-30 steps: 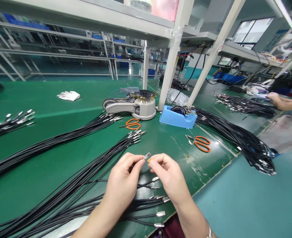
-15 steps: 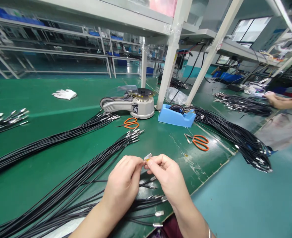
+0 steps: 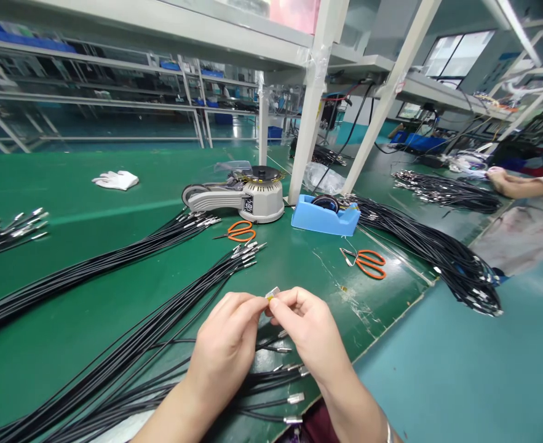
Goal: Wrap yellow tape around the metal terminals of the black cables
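Observation:
Above the green table, my left hand (image 3: 227, 341) and my right hand (image 3: 310, 329) meet, fingertips pinched on one small silver cable connector (image 3: 273, 292). A bit of yellow tape (image 3: 269, 298) shows on the connector, right at the fingertips. Its cable is hidden behind my hands. Under and beside my wrists lie loose black cables (image 3: 160, 394), with silver connectors (image 3: 295, 399) at their ends. Left of my hands runs a bundle of black cables (image 3: 179, 295), its silver tips pointing away from me.
Beyond my hands stand a grey tape dispenser (image 3: 262, 200) and a blue tape holder (image 3: 324, 216). Orange-handled scissors (image 3: 241, 232) and a second pair (image 3: 370, 264) lie nearby. A white glove (image 3: 115, 179) rests at the back left. Cable coils (image 3: 432, 252) and a co-worker's arm (image 3: 524, 184) are on the right.
The whole view has shifted slightly. My hands stay together on the connector; the left fingertips have moved closer to the yellow tape and the right fingertips.

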Tool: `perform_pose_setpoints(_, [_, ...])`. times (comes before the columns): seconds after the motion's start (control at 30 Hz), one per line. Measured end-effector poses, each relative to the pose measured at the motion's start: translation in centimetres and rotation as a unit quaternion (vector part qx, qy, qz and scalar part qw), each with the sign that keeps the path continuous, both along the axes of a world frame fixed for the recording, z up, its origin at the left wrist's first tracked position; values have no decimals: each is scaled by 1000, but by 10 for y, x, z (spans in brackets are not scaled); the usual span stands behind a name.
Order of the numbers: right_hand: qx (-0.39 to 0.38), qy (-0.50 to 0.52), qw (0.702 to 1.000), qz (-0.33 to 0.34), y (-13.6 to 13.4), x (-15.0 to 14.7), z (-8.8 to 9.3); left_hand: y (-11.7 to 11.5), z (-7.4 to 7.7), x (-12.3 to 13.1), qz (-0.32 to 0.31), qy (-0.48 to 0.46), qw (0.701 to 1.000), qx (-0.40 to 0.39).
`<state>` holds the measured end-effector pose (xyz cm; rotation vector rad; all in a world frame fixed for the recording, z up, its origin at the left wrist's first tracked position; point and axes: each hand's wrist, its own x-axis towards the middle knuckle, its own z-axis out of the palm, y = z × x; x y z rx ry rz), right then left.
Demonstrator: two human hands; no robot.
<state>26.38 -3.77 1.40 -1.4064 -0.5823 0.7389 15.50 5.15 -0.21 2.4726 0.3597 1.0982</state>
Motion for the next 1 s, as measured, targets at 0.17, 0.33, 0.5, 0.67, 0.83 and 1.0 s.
perform_pose_setpoints(0.17, [-5,-5,1000,2,1,1,1,0,0,-1,1,-8,1000,-8])
perform_pose_setpoints(0.33, [-11,-10,1000,5,1,1,-1,-1,2,-1,1,-12,1000,-13])
perform_pose_setpoints(0.5, [-8,-11,1000,9,1,1,-1,-2,3,-2,3,-18,1000,-5])
perform_pose_setpoints(0.67, [-8,-14,1000,10,2,1,1,-1,2,-1,5,-20,1000,-5])
perform_pose_setpoints(0.83, [-17,-10,1000,21,2,2,-1,1,0,1,5,-23,1000,9])
perform_pose_setpoints(1.0, [-5,3,1000,27,2,1,-5,1,-1,1,9,-29,999,14])
